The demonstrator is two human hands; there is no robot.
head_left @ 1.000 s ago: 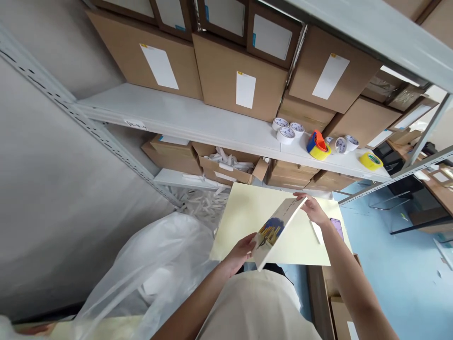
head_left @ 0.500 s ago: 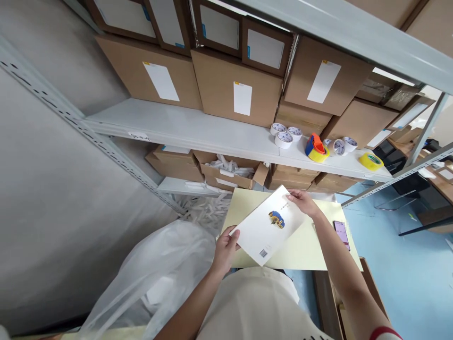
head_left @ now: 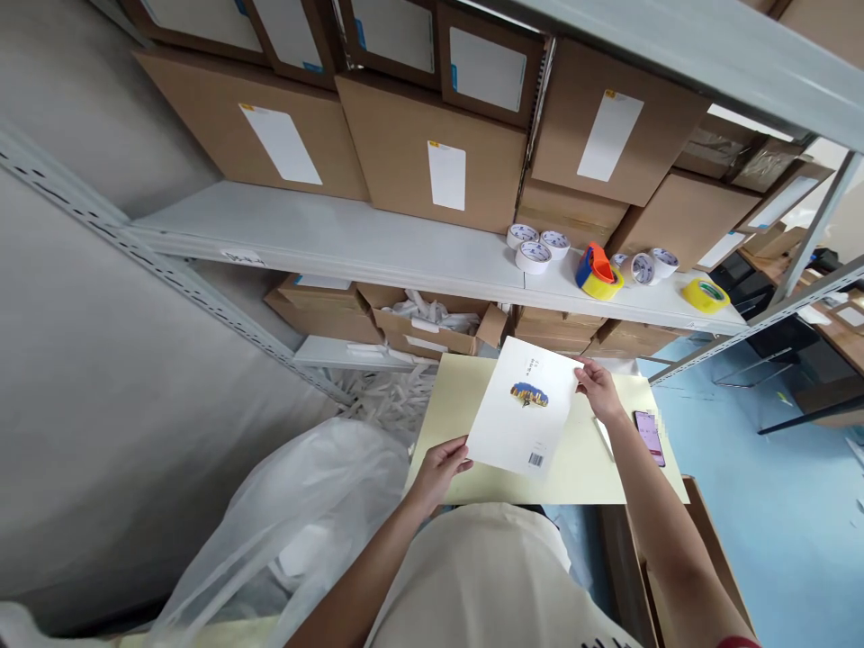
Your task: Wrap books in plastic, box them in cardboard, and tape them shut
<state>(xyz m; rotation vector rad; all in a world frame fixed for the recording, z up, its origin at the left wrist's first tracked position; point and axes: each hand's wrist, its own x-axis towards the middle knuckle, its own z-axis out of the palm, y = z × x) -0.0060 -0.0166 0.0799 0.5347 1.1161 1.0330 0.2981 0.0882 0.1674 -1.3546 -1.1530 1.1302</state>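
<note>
A thin white book (head_left: 523, 409) with a small blue and yellow picture and a barcode faces up over a pale yellow table (head_left: 452, 405). My left hand (head_left: 440, 468) pinches its near left corner. My right hand (head_left: 599, 391) grips its far right edge. Both hands keep the book roughly flat just above the table top.
A phone (head_left: 649, 436) and a white strip (head_left: 603, 438) lie on the table's right side. Tape rolls (head_left: 533, 256), a red, blue and yellow dispenser (head_left: 594, 273) and cardboard boxes (head_left: 432, 162) fill the grey shelf (head_left: 324, 243) ahead. A clear plastic bag (head_left: 297, 522) bulges at my left.
The book has been turned from on edge to flat with its barcode side up, then rotated so that its long side points away from me. Both hands shifted along its edges.
</note>
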